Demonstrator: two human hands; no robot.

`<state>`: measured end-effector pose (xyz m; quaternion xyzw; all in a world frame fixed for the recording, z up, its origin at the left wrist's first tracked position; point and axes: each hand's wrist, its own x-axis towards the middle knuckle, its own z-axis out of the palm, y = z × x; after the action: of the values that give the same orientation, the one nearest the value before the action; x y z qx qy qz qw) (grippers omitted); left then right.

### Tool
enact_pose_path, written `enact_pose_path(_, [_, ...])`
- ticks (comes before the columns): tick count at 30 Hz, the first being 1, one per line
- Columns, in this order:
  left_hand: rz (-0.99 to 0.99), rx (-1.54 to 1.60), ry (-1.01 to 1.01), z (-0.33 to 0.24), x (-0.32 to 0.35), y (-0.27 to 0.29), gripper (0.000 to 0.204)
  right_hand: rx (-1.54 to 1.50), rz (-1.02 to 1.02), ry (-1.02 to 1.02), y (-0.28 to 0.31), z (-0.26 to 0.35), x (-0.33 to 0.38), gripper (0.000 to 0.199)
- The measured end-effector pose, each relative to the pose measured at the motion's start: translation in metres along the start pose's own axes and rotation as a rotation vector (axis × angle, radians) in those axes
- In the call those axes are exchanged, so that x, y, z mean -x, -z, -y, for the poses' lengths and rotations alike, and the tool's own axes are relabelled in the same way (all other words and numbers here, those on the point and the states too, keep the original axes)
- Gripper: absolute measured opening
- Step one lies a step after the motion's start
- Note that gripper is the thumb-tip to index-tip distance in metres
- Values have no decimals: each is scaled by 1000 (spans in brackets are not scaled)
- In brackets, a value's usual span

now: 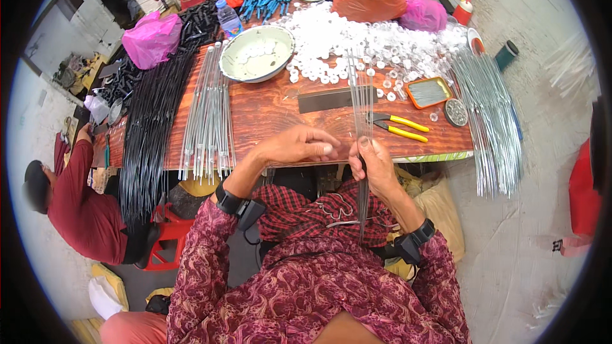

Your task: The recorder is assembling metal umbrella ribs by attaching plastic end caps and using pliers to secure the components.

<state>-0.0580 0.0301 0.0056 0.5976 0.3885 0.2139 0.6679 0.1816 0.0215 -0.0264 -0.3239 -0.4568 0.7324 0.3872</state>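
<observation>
Thin metal rods [362, 105] stand upright in a small bundle above the table's near edge. My right hand [375, 164] is closed round their lower part, thumb on top, and their ends hang down over my lap. To the left, my left hand [299, 144] is held palm inward with its fingers stretched out and nothing visible in it. It hovers apart from the rods. Just beyond the right hand lie pliers with yellow handles [408, 127]. A dark flat bar [328, 99] rests behind the rods, on the wooden table [268, 114].
White plastic rings [331, 41] heap up at the back beside an enamel basin [229, 67]. Bundles of black rods [153, 134], silver rods [207, 114] and more silver rods [491, 127] overhang the front edge. A small tray [411, 92] and round tin [456, 113] sit right. A co-worker [86, 210] sits left.
</observation>
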Motion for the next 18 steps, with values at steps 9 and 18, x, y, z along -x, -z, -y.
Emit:
enact_pose_path(9, [-359, -75, -56, 15, -9, 72, 33, -8, -21, 25, 13, -4, 4, 44])
enact_pose_path(18, [-933, -491, -147, 15, -37, 109, 26, -30, -35, -25, 21, -11, 3, 42])
